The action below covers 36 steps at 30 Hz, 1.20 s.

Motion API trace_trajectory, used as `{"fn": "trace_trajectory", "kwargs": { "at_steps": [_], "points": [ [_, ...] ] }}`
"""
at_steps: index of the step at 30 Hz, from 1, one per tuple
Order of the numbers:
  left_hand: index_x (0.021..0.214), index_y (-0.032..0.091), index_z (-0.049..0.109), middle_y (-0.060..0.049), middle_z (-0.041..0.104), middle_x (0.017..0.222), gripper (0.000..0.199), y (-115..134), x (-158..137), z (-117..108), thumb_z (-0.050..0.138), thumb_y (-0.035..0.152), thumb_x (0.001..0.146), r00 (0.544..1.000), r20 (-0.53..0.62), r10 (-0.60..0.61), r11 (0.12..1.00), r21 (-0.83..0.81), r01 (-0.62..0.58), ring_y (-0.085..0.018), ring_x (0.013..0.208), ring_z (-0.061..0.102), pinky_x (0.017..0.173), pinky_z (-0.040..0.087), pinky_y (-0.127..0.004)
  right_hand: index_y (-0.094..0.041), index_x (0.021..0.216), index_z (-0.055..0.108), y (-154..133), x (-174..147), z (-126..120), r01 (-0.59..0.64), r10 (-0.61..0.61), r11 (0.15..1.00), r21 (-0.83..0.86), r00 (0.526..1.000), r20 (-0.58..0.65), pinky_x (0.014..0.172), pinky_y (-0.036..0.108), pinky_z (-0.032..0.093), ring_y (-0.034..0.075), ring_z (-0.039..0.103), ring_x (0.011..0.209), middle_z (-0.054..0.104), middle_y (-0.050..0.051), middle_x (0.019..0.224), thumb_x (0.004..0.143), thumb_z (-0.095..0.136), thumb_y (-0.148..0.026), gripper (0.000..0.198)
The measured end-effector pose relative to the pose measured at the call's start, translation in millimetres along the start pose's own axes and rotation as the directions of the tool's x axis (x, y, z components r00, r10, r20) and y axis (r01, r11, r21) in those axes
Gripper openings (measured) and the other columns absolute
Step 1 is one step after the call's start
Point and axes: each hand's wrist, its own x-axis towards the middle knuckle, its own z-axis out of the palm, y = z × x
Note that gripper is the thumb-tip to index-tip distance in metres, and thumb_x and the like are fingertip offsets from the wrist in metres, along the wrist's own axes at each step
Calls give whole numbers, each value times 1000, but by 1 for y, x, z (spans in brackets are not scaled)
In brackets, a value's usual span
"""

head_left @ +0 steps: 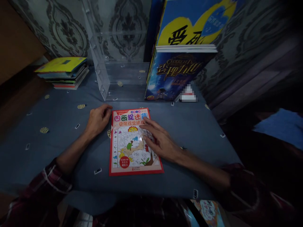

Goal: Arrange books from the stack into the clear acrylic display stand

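Observation:
A thin picture book (134, 151) with a red border and a cartoon sun on its cover lies flat on the table, cover up. My right hand (161, 138) is over the book's right side, fingers stretched out and slightly apart, with nothing gripped. Just left of the book's upper left corner rests my left hand (98, 118) on the cloth. Its fingers are curled, and their tips are close to the book's edge; whether they touch it or hold anything I cannot make out.
A clear acrylic book rack (125, 72) stands behind the book. Upright in its right part are a dark blue book (175, 75) and a taller yellow-and-blue one (182, 25). A pile of books (63, 72) lies at back left. Patterned grey-blue cloth (71, 138) covers the table.

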Motion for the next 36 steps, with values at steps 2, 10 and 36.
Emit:
{"fn": "trace_trajectory", "kwargs": {
  "at_steps": [2,10,36],
  "points": [
    [103,21,73,-2,72,72,30,0,0,0,47,31,93,1000,13,15,1000,1,-15,-18,62,61,63,47,-30,-21,139,62,1,4,-2,-1,1,1000,10,1000,-9,117,61,46,32,50,146,48,17,160,102,52,-31,40],
    [102,19,71,-9,74,98,31,-6,1,8,43,29,96,992,43,116,990,81,-119,-24,88,67,82,54,-37,-19,135,64,11,14,-5,26,-26,1000,8,999,-40,115,57,49,31,55,143,54,17,155,102,52,-30,37],
    [112,19,66,-13,65,104,29,-10,-6,12,43,30,101,965,82,249,940,219,-262,-29,99,60,85,52,-42,-21,130,67,63,62,-12,-86,71,993,-86,982,-172,109,53,51,30,64,125,71,11,134,92,48,-18,43]
  ]
}}
